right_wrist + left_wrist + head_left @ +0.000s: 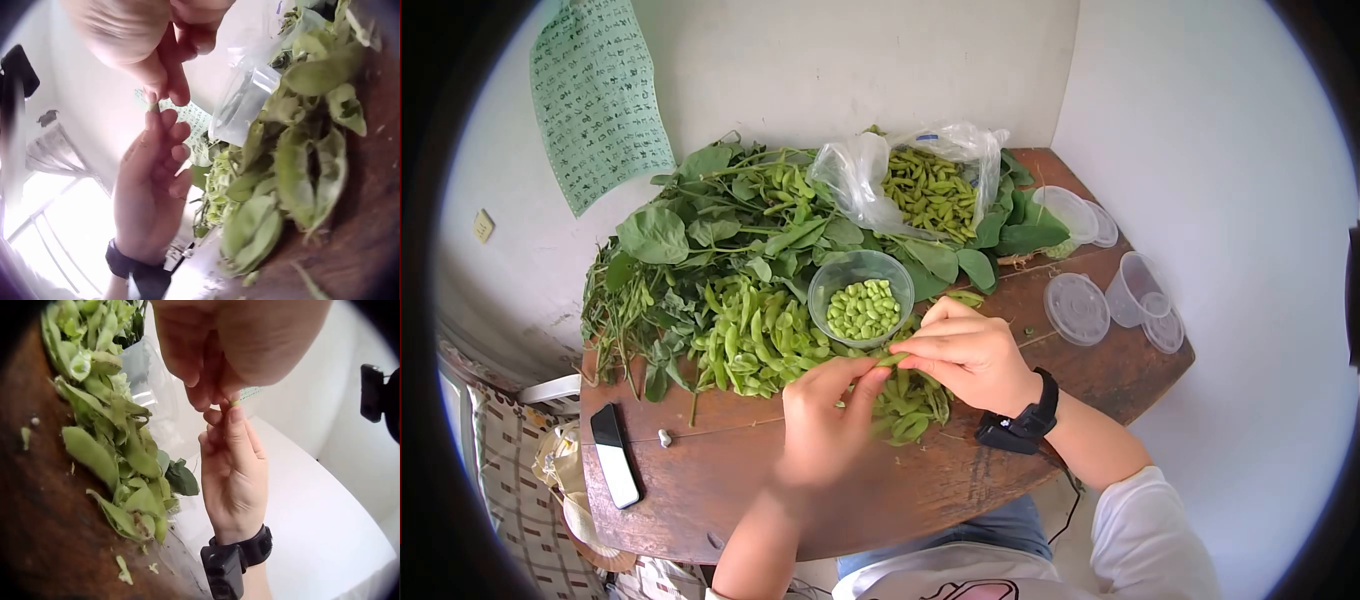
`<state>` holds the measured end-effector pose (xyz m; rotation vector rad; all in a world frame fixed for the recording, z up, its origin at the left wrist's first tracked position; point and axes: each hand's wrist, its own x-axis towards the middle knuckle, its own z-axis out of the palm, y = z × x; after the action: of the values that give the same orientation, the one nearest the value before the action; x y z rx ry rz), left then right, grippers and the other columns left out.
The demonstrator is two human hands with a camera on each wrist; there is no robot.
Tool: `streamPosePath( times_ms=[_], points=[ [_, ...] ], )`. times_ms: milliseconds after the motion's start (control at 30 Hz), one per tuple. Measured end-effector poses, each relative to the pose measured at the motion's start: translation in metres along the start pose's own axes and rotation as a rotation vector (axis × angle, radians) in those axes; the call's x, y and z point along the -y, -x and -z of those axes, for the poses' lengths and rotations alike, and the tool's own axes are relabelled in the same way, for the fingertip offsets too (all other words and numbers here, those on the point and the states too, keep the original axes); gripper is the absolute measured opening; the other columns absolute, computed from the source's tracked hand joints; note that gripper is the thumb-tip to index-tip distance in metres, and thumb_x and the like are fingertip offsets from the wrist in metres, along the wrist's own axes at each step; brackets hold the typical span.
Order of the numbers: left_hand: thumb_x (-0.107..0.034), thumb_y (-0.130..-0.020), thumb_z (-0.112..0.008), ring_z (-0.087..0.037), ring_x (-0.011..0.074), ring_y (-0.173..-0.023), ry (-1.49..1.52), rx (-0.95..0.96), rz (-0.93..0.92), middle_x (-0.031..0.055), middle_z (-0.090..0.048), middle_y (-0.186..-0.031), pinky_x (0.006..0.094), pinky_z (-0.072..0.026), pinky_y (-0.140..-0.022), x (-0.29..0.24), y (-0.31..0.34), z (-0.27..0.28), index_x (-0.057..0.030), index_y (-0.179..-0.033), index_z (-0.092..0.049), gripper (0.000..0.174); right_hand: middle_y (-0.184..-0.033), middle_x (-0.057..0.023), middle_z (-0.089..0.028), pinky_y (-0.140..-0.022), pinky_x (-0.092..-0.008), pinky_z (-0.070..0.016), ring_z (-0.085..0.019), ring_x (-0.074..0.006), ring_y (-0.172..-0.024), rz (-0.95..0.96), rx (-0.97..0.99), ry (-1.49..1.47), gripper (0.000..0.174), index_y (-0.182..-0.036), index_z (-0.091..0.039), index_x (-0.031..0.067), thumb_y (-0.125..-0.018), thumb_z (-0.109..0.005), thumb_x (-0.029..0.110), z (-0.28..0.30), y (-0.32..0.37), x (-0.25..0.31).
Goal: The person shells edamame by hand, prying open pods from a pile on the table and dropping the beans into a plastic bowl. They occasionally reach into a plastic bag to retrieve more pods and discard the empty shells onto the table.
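A single green soybean pod is pinched from both sides, just in front of the bowl. My left hand grips its left end between thumb and fingers, and my right hand pinches its right end. Both wrist views show the fingertips meeting, with the pod mostly hidden between them. Behind the hands stands a clear plastic bowl partly filled with shelled green beans. Below the hands lie opened pods, and a heap of pods spreads left of the bowl.
Leafy bean stalks cover the table's back. A plastic bag of pods sits among them. Clear lids and a tipped plastic cup lie at the right. A phone rests at the left edge of the wooden table.
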<state>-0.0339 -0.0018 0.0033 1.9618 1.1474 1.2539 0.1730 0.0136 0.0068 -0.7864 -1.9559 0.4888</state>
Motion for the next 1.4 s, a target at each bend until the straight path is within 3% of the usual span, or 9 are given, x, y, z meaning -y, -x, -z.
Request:
streamPosePath(
  times_ms=[167, 300, 467, 733, 967, 1067, 1133, 1200, 1400],
  points=[
    [-0.005, -0.092, -0.065, -0.066, 0.0133, -0.064, -0.001, 0.082, -0.017, 0.0076, -0.069, -0.071, 0.0267, -0.0497, -0.058, 0.002, -0.001, 0.001, 0.0026, -0.091, -0.072, 0.01, -0.09, -0.0082, -0.068, -0.072, -0.0318, -0.0528, -0.06, -0.0235, -0.084, 0.225, 0.027, 0.163, 0.027, -0.104, -0.072, -0.0017, -0.077, -0.075, -0.002, 0.001, -0.001, -0.003],
    [-0.006, -0.095, -0.063, -0.061, 0.0114, -0.059, 0.154, 0.209, 0.157, 0.0061, -0.068, -0.07, 0.0248, -0.0473, -0.055, 0.0, 0.0, 0.001, 0.0036, -0.09, -0.071, 0.014, -0.095, -0.0081, -0.066, -0.072, -0.0321, -0.0538, -0.06, -0.0245, -0.085, 0.359, 0.113, 0.242, 0.034, -0.105, -0.07, -0.0039, -0.071, -0.073, -0.005, 0.007, -0.002, -0.006],
    [-0.008, -0.098, -0.06, -0.058, 0.0083, -0.056, 0.291, 0.288, 0.283, 0.0042, -0.067, -0.07, 0.0218, -0.0438, -0.05, 0.002, 0.0, 0.004, 0.0038, -0.091, -0.072, 0.018, -0.093, -0.0086, -0.07, -0.071, -0.0325, -0.0546, -0.063, -0.0242, -0.083, 0.361, 0.125, 0.217, 0.03, -0.102, -0.072, -0.0029, -0.073, -0.076, -0.003, 0.009, -0.001, -0.008],
    [-0.015, -0.097, -0.065, -0.053, 0.0066, -0.05, 0.782, 0.442, 0.693, 0.0058, -0.065, -0.068, 0.0192, -0.038, -0.042, 0.003, -0.004, 0.018, 0.0068, -0.096, -0.071, 0.022, -0.097, -0.0084, -0.071, -0.071, -0.0306, -0.0548, -0.063, -0.0223, -0.084, 0.483, 0.105, 0.303, 0.031, -0.102, -0.074, -0.0014, -0.071, -0.075, 0.001, 0.012, -0.004, -0.004],
    [-0.017, -0.096, -0.067, -0.053, 0.0079, -0.05, 1.102, 0.51, 0.752, 0.0075, -0.064, -0.067, 0.0198, -0.0363, -0.041, 0.008, 0.003, 0.015, 0.0077, -0.095, -0.07, 0.025, -0.107, -0.0073, -0.067, -0.079, -0.0342, -0.0539, -0.061, -0.0227, -0.095, 0.555, 0.12, 0.287, 0.036, -0.115, -0.069, -0.0023, -0.079, -0.07, 0.0, 0.02, 0.0, 0.004],
    [-0.017, -0.097, -0.065, -0.056, 0.008, -0.054, 1.143, 0.463, 0.717, 0.007, -0.065, -0.07, 0.0196, -0.0405, -0.044, 0.002, -0.002, 0.015, 0.0066, -0.097, -0.07, 0.024, -0.105, -0.0084, -0.07, -0.077, -0.0335, -0.0529, -0.062, -0.022, -0.092, 0.397, 0.063, 0.147, 0.035, -0.114, -0.071, -0.0009, -0.08, -0.075, 0.004, 0.014, -0.001, -0.002],
    [-0.013, -0.098, -0.065, -0.059, 0.0082, -0.061, 0.67, 0.277, 0.582, 0.0059, -0.066, -0.074, 0.0203, -0.0468, -0.05, -0.004, -0.003, 0.01, 0.0053, -0.101, -0.071, 0.02, -0.102, -0.0089, -0.071, -0.076, -0.0326, -0.0523, -0.062, -0.0219, -0.09, 0.261, 0.062, 0.03, 0.034, -0.113, -0.072, -0.0009, -0.08, -0.077, 0.005, 0.012, -0.005, -0.003],
    [-0.012, -0.096, -0.067, -0.06, 0.0077, -0.065, 0.609, 0.231, 0.51, 0.0044, -0.067, -0.078, 0.0205, -0.0499, -0.055, -0.003, -0.004, 0.01, 0.0033, -0.103, -0.073, 0.018, -0.09, -0.0099, -0.072, -0.074, -0.0302, -0.0508, -0.063, -0.0208, -0.085, 0.032, 0.019, -0.136, 0.03, -0.108, -0.074, -0.001, -0.08, -0.081, 0.008, 0.007, -0.003, -0.006],
    [-0.008, -0.091, -0.072, -0.061, 0.0067, -0.069, 0.334, 0.187, 0.265, 0.0056, -0.069, -0.087, 0.0204, -0.0503, -0.058, 0.001, -0.003, 0.009, 0.0007, -0.109, -0.074, 0.021, -0.088, -0.0095, -0.071, -0.072, -0.0288, -0.0494, -0.063, -0.0172, -0.083, -0.123, 0.018, -0.27, 0.021, -0.106, -0.074, -0.0016, -0.085, -0.076, 0.004, 0.001, 0.0, -0.006]
  ],
)
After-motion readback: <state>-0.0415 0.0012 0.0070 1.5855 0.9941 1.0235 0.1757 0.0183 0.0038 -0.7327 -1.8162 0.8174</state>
